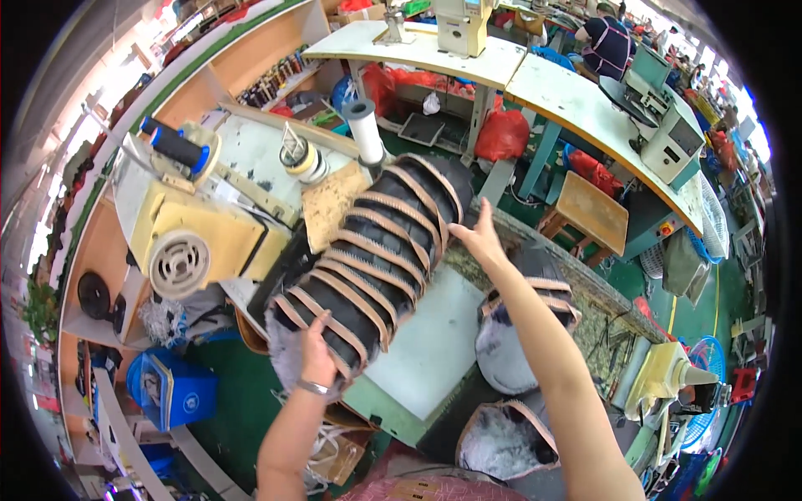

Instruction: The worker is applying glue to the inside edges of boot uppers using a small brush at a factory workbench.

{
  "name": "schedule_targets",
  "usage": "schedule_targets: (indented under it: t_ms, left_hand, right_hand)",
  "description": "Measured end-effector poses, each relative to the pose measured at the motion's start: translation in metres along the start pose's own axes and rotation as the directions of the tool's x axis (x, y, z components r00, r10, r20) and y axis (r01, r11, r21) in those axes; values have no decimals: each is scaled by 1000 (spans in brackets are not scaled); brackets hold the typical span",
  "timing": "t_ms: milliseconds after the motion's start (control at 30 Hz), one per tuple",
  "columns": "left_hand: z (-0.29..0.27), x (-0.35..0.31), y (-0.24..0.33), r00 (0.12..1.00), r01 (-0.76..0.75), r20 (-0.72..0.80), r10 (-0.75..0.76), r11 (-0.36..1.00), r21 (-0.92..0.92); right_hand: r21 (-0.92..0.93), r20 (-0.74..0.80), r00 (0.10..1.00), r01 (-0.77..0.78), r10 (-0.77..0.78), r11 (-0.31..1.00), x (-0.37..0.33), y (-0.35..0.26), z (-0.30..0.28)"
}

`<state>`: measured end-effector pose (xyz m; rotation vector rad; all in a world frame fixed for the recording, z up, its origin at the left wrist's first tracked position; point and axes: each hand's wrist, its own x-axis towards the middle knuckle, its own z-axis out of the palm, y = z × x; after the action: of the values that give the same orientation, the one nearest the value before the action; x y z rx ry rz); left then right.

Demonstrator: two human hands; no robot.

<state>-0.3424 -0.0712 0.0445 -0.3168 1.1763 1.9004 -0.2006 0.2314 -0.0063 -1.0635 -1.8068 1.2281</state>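
Observation:
A long row of nested black shoe uppers [351,288] with tan toothed edging and grey fur lining slants across the middle, over the work table. At its near end my left hand [317,361] is closed on the edge of the nearest upper, thumb on top. My right hand [480,238] is beside the far right side of the row; one fingertip meets the edging and the other visible fingers are spread. Below my right forearm lie a second fur-lined black upper [505,351] and a third fur-lined piece [505,442].
A cream sewing machine [217,238] stands left, with a black thread cone [175,144] and a white one [363,129]. A blue bin [171,392] is at lower left. A wooden stool [585,209] and white machine tables [576,96] are beyond; another person [607,42] sits far right.

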Motion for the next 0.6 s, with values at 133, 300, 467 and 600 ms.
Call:
schedule_targets:
  t_ms: [133,300,467,600]
  left_hand:
    - [-14,15,-29,966,6,256,45,981,-194]
    - [-13,19,-41,900,221,423,-104,946,-236]
    - [-33,-14,-64,818,338,546,-180,919,-203]
    - [-91,-60,-98,660,271,692,-294,951,145]
  right_hand:
    - [-183,-111,973,-219,201,958,15,-31,56]
    - [-182,-259,966,-29,-19,983,5,3,55]
    - [165,-206,978,-8,43,986,-1,-21,33]
    - [371,-85,995,87,-59,925,-22,-94,3]
